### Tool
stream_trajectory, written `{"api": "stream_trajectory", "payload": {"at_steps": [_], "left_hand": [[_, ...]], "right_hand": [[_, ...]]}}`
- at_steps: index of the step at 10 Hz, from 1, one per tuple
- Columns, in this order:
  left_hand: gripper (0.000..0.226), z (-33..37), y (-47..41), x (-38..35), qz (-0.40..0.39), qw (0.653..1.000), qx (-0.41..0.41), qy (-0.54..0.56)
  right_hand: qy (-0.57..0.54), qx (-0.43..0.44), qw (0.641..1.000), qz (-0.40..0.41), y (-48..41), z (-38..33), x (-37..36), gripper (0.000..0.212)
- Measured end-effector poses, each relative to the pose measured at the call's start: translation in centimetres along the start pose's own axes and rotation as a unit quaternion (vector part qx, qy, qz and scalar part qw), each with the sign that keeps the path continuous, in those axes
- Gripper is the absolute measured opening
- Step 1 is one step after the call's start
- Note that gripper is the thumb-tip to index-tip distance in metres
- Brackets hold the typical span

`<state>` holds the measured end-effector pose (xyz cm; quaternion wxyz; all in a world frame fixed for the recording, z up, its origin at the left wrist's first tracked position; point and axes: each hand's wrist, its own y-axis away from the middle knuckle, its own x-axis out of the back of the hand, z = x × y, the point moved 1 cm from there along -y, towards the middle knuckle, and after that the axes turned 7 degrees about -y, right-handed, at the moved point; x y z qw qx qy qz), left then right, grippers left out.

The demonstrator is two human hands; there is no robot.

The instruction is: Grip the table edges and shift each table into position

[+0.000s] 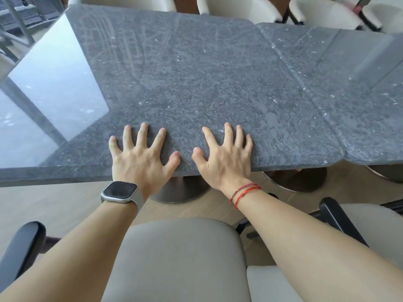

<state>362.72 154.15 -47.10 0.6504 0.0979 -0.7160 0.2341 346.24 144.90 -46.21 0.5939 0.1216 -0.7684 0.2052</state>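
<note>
A dark grey stone table [185, 79] fills the middle of the head view. A second table [359, 110] of the same stone butts against its right side along a thin seam. My left hand [139, 155], with a watch on the wrist, lies flat on the near edge of the middle table, fingers spread. My right hand [224, 155], with a red string bracelet, lies flat beside it on the same edge, fingers spread too. Neither hand curls round the edge.
A beige chair [181, 258] stands directly below me between my arms, with another chair [375, 223] at the right and a dark armrest [24, 243] at the left. Several cream chairs [239, 7] line the far side. Round metal table bases [181, 190] show under the near edge.
</note>
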Motion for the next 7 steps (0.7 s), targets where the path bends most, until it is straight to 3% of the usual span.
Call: {"api": "stream_trajectory", "payload": {"at_steps": [2,3,4,5,7], "left_hand": [[0.072,2.3,0.3,0.9,-0.065,0.993,0.092,0.031],[0.072,3.4,1.0,2.0,-0.104,0.984,0.108,0.097],[0.084,3.8,3.2,4.5,-0.095,0.968,0.126,0.197],[0.088,4.0,5.4,8.0,-0.117,0.939,0.158,0.283],[0.077,6.4,8.2,16.2,-0.072,0.883,0.158,0.435]], "right_hand": [[-0.016,0.006,0.999,-0.043,0.0,0.0,0.9,0.073],[-0.067,0.009,0.993,-0.097,-0.2,0.5,1.8,0.067],[-0.162,0.010,0.977,-0.137,0.0,1.6,4.6,0.065],[-0.232,0.005,0.957,-0.173,0.8,3.3,7.9,0.063],[-0.351,0.011,0.913,-0.208,2.9,5.8,16.4,0.058]]}}
